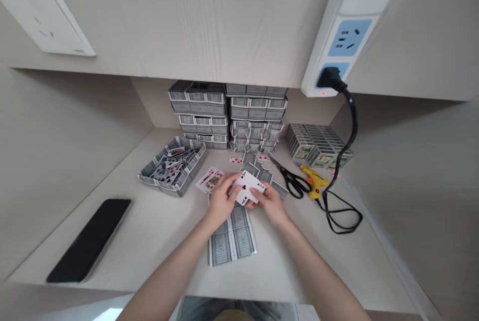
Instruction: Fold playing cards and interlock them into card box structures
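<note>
Over the middle of the desk, both my hands hold white playing cards [244, 187], faces up, an ace and a two of clubs or spades showing. My left hand [221, 196] pinches the left edge with the thumb on top. The right side is gripped by my right hand [270, 203], its thumb across the face and fingers underneath. Below them lies a flat panel of cards [232, 236] with patterned grey backs. Face cards [210, 179] rest just left of my left hand. Behind my hands, more grey-backed cards [262, 173] lie in a loose spread, partly hidden.
A card-built tray [178, 188] with loose cards stands at left, near a black flat object [90, 241]. Card-built boxes [204, 109] are stacked behind. At right are scissors [295, 181], a yellow glue gun [316, 181], its black cord [352, 126], card decks [318, 144] and a power strip [346, 36].
</note>
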`<action>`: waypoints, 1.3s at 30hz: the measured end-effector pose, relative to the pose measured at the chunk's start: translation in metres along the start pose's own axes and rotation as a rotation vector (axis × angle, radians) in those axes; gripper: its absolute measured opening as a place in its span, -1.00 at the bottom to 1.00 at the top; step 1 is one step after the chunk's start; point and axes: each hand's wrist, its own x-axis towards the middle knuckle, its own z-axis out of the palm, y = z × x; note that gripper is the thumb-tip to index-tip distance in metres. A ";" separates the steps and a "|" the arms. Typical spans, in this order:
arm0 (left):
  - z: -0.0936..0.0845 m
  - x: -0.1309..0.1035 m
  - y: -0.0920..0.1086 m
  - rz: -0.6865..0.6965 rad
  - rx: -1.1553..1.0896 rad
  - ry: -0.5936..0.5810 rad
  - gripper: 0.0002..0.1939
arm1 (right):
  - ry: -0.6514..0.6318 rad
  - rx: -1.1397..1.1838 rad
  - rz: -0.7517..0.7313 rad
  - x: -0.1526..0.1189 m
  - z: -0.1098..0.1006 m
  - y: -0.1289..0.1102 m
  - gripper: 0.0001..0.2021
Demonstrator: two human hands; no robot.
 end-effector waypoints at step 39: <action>-0.007 0.010 -0.005 -0.687 -0.479 -0.085 -0.70 | -0.041 -0.262 -0.077 0.006 -0.009 0.016 -0.63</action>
